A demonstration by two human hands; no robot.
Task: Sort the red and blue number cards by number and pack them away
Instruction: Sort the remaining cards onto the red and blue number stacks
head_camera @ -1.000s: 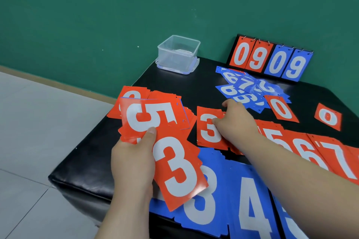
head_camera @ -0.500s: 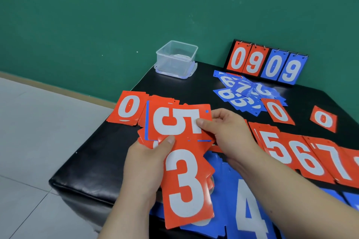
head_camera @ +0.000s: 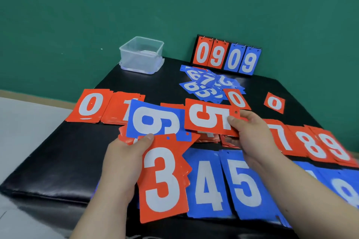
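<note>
The right hand (head_camera: 250, 132) pinches a red plastic card with a white 5 (head_camera: 209, 116) by its edge, raised over the red row on the black padded table (head_camera: 77, 151). The left hand (head_camera: 124, 159) grips a fanned stack of cards (head_camera: 163, 180), thumb on top. The 5 probably belongs just left of the red 7 pile (head_camera: 279, 136); lay it flat and square, without nudging neighbouring piles.

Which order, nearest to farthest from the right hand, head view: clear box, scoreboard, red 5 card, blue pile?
1. Red 5 card, held by the right hand.
2. Blue pile, just beyond.
3. Scoreboard, against back wall.
4. Clear box, back left corner.
</note>
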